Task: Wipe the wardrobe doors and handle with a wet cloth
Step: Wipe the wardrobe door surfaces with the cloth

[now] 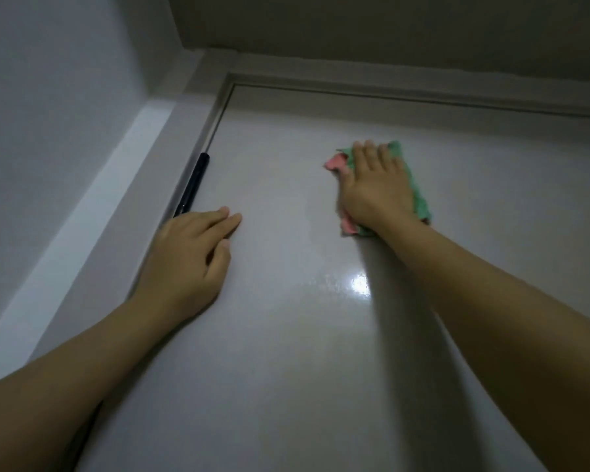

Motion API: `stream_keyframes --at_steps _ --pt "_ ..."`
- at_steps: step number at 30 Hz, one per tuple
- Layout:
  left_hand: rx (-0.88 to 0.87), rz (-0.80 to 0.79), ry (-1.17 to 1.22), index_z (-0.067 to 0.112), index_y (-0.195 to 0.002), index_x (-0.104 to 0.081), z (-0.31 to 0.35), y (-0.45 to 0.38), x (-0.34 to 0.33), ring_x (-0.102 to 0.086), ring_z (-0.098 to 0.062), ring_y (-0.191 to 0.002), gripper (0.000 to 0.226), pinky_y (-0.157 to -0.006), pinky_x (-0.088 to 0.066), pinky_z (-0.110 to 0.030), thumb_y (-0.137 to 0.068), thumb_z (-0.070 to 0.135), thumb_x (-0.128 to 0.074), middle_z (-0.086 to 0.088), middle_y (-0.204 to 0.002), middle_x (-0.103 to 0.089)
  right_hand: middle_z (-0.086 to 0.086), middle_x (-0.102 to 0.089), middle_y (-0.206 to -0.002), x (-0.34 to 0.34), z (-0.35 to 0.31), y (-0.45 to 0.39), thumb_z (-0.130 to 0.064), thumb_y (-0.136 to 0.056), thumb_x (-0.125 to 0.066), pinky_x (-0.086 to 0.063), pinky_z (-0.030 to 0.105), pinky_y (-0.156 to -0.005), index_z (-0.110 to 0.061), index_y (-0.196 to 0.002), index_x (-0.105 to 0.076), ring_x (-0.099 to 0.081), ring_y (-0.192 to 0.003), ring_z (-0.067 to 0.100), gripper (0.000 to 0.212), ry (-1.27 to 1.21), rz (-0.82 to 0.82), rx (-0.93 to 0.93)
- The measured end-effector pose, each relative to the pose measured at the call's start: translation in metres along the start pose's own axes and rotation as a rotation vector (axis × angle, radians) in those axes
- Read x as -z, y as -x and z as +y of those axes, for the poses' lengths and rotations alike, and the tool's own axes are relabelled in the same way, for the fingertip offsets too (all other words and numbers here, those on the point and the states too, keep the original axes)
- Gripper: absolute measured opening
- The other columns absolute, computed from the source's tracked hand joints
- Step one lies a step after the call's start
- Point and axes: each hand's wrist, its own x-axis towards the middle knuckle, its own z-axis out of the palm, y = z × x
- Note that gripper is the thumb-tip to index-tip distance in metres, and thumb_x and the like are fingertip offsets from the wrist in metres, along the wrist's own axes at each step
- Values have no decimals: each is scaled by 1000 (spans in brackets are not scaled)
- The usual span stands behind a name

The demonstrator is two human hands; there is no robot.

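Observation:
A glossy white wardrobe door fills the head view, seen from below. My right hand presses a green and pink cloth flat against the upper part of the door, fingers straight and spread over it. My left hand rests on the door near its left edge, fingers loosely extended, holding nothing. A black bar handle runs along that left edge just above my left hand; its lower end is hidden behind the hand.
A white frame borders the door's top and left side. A pale side wall stands close on the left. The ceiling lies just above the frame. A bright light reflection shines on the door between my arms.

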Motion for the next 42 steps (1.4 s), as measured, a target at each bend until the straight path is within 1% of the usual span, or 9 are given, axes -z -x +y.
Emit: stream_keyframes --at_steps 6,12,18,23,29,32,35,40,42 --pt "55 37 34 6 -123 -61 -8 2 -1 -49 -27 -122 53 -108 -27 -45 -86 31 -32 -12 -133 -56 -7 -3 -159 -2 -74 74 -46 -99 -10 5 31 -119 -27 -152 -8 1 -147 11 56 -107 -119 640" --pt "158 33 152 5 -146 -32 -8 1 -2 -22 -22 -141 63 -115 -10 -26 -88 30 -30 -10 -154 -29 0 -1 -161 -12 -113 -9 -42 -103 -12 4 36 -120 -19 -153 -6 2 -148 16 56 -50 -62 232" --pt "116 11 71 4 -148 -28 -14 -1 -5 -21 -24 -143 75 -118 -12 -34 -85 45 -18 -11 -155 -26 -6 -2 -160 -9 -105 38 -46 -103 -12 7 30 -118 -27 -153 -7 3 -147 11 54 -47 -81 525" --pt "116 -31 45 6 -147 -30 -13 1 -4 -19 -25 -144 73 -118 -10 -35 -87 46 -19 -10 -156 -24 1 -4 -161 -7 -78 -2 -44 -103 -15 3 34 -119 -24 -153 -7 0 -148 17 55 -24 -47 151" --pt "82 -58 -77 1 -141 -41 -11 3 -3 -26 -32 -141 66 -118 -10 -39 -90 39 -23 -18 -151 -32 4 -22 -156 5 -31 113 -45 -99 -21 -2 30 -119 -19 -149 -25 -14 -146 18 57 -53 -72 549" --pt "141 -122 -95 7 -148 -29 0 11 -1 -12 -22 -146 64 -119 4 -33 -92 38 -21 -11 -157 -22 6 -14 -159 9 23 74 -47 -99 -12 3 30 -119 -19 -152 -15 -8 -147 20 60 4 -56 232" --pt "217 -99 -79 8 -148 -29 18 22 -2 -12 -21 -146 63 -119 3 -38 -92 36 -20 -9 -157 -22 8 -8 -160 -1 -8 63 -43 -102 -14 1 39 -120 -17 -153 -10 -3 -148 24 57 -31 0 -61" --pt "254 -100 27 10 -148 -29 46 36 -9 -13 -22 -146 62 -119 2 -32 -90 31 -23 -10 -157 -20 5 -26 -155 1 -23 160 -39 -100 -25 -8 36 -118 -17 -149 -28 -18 -145 21 54 -93 -55 509" --pt "277 -132 43 14 -150 -25 51 41 -10 -8 -18 -147 62 -119 5 -31 -91 33 -20 -8 -159 -15 9 -33 -151 7 21 152 -38 -98 -26 -12 36 -118 -12 -146 -34 -25 -142 23 55 -47 -39 521"
